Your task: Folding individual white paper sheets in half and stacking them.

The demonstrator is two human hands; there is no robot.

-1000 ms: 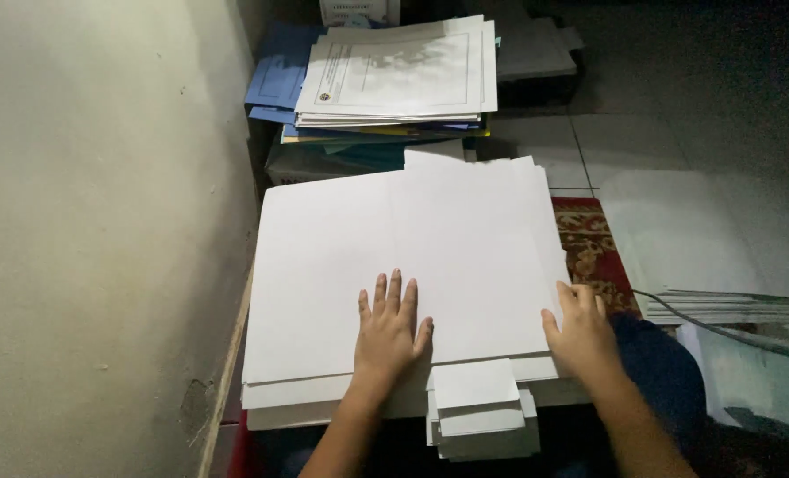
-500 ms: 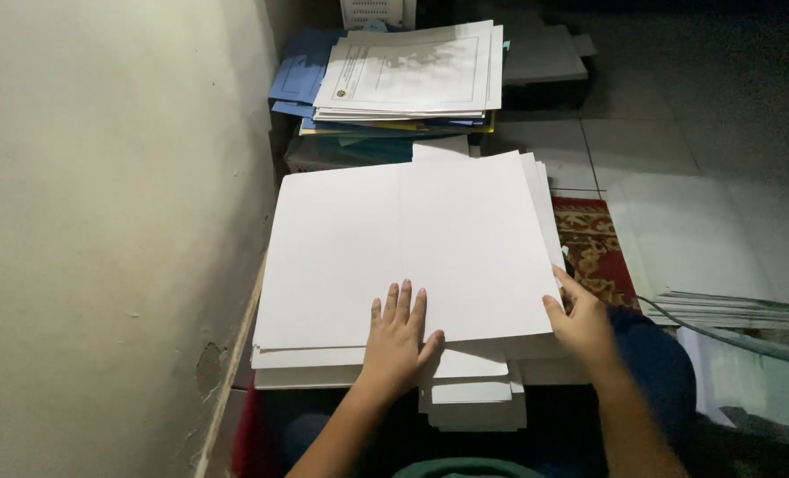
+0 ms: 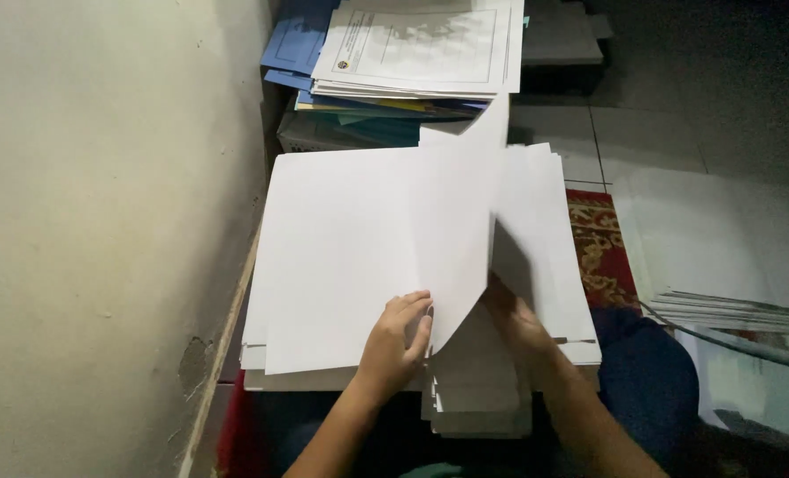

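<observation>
white sheet (image 3: 447, 239), right half folded up; left hand (image 3: 394, 341) flat on it, right hand (image 3: 514, 319) beneath the fold, grip unclear; paper stack (image 3: 554, 257) under.

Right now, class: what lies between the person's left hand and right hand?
In the head view, the lifted white sheet curls up between the left hand and the right hand, partly hiding the right.

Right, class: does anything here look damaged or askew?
Yes. The wall has a chipped patch of paint low down, and the documents on the far pile overhang the blue folders crookedly. The white sheets under the hands lie fairly square.
</observation>
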